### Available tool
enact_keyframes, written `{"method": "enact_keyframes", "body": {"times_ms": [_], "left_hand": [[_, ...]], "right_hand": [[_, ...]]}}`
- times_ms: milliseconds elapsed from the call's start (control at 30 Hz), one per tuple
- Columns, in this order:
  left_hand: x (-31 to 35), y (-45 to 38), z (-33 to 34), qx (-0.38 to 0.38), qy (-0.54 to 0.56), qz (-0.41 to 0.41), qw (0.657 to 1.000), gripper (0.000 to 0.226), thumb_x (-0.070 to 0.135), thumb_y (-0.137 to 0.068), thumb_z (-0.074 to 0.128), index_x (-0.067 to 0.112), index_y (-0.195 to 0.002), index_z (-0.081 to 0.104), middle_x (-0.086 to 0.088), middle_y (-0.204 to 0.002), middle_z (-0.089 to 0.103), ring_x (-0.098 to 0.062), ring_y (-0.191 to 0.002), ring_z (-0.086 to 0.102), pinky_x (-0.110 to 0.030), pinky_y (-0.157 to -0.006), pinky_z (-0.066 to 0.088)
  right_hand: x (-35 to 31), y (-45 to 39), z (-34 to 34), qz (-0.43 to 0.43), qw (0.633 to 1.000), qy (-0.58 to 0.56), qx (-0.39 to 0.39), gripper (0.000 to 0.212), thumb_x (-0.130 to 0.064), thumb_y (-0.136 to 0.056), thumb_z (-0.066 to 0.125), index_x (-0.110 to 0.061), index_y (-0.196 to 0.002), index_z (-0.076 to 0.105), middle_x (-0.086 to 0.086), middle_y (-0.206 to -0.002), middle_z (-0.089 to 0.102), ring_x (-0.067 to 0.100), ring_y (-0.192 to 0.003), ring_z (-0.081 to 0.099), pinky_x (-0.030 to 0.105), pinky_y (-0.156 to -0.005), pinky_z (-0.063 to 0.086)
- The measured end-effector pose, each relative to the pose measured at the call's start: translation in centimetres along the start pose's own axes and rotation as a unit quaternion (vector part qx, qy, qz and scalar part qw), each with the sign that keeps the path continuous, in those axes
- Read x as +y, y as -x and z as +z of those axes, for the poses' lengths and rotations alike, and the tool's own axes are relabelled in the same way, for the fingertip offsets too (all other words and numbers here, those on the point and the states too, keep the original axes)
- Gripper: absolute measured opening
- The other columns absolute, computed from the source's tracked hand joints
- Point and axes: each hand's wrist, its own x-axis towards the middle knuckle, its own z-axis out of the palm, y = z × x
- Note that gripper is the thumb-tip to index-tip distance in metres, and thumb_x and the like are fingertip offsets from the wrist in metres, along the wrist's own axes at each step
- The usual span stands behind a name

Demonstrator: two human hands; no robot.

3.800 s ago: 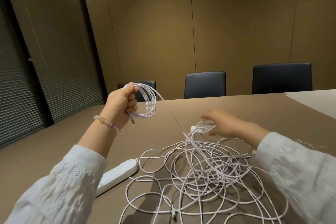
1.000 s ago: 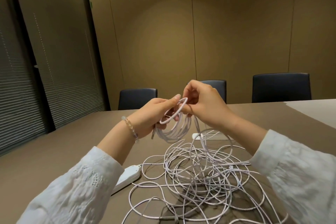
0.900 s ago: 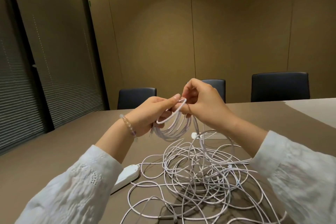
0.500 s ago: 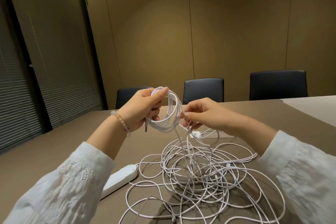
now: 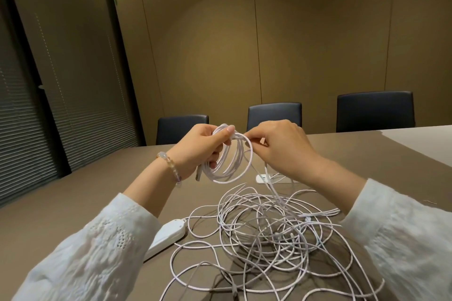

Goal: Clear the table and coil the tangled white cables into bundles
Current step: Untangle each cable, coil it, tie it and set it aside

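Observation:
A coil of white cable (image 5: 231, 166) hangs in the air above the brown table (image 5: 73, 203), with my left hand (image 5: 203, 149) gripping its top with thumb and fingers. My right hand (image 5: 281, 146) pinches the same cable at the coil's upper right edge. From there the strand runs down into a tangled pile of white cables (image 5: 276, 237) spread over the table in front of me. A cable plug sticks out below my left palm.
A white power strip (image 5: 166, 237) lies left of the tangle. A small white adapter (image 5: 265, 177) sits behind the pile. Three dark chairs (image 5: 274, 115) stand at the table's far edge against a tan wall. Blinds cover the left wall.
My right hand rose from below the coil to its top right edge, laying another loop on. The left hand stayed gripping the coil, dropping slightly.

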Motion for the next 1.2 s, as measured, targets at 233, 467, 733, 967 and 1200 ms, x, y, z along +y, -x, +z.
{"method": "enact_keyframes", "body": {"times_ms": [233, 467, 733, 967, 1200], "left_hand": [[0.2, 0.0, 0.0, 0.066, -0.012, 0.044, 0.997, 0.033, 0.035, -0.097, 0.057, 0.012, -0.075, 0.061, 0.009, -0.048, 0.038, -0.009, -0.045, 0.028, -0.019, -0.041, 0.028], [1.2, 0.6, -1.5, -0.091, 0.134, -0.077, 0.984, 0.028, 0.032, -0.096, 0.054, 0.010, -0.079, 0.057, 0.009, -0.049, 0.024, -0.003, -0.039, 0.018, -0.014, -0.035, 0.018], [0.6, -0.1, -4.4, -0.035, 0.145, -0.030, 0.988, 0.024, 0.029, -0.096, 0.054, 0.012, -0.080, 0.058, 0.009, -0.051, 0.019, -0.003, -0.038, 0.014, -0.017, -0.039, 0.009], [1.3, 0.6, -5.6, -0.083, 0.156, -0.030, 0.984, 0.021, 0.034, -0.084, 0.056, 0.015, -0.076, 0.059, 0.010, -0.050, 0.017, -0.003, -0.040, 0.008, -0.015, -0.036, 0.008], [0.5, 0.8, -6.8, -0.011, 0.145, -0.006, 0.989, 0.023, 0.034, -0.088, 0.057, 0.012, -0.080, 0.059, 0.009, -0.051, 0.019, -0.003, -0.039, 0.014, -0.016, -0.035, 0.014]], "right_hand": [[-0.5, 0.0, 0.6, 0.080, 0.991, -0.088, -0.059, 0.044, -0.075, -0.077, 0.049, -0.032, -0.086, 0.058, -0.014, -0.078, 0.063, 0.008, -0.075, 0.058, 0.030, -0.062, 0.042], [0.5, 0.0, 1.1, 0.095, 0.994, 0.023, -0.053, 0.049, -0.072, -0.077, 0.054, -0.029, -0.097, 0.059, -0.012, -0.085, 0.064, 0.012, -0.079, 0.059, 0.029, -0.064, 0.043], [3.6, 0.0, 2.1, 0.233, 0.847, -0.467, -0.105, 0.032, -0.027, -0.102, 0.042, -0.011, -0.108, 0.068, 0.011, -0.102, 0.071, 0.021, -0.089, 0.066, 0.027, -0.066, 0.053], [2.5, -0.8, 3.9, 0.034, 0.924, -0.349, -0.152, 0.052, -0.014, -0.090, 0.064, -0.039, -0.133, 0.051, -0.021, -0.140, 0.047, 0.000, -0.131, 0.039, 0.027, -0.106, 0.032], [1.3, -1.1, 4.9, 0.019, 0.961, -0.261, -0.087, 0.011, -0.023, -0.091, 0.063, -0.023, -0.094, 0.074, -0.010, -0.079, 0.071, 0.004, -0.074, 0.065, 0.024, -0.072, 0.052]]}}
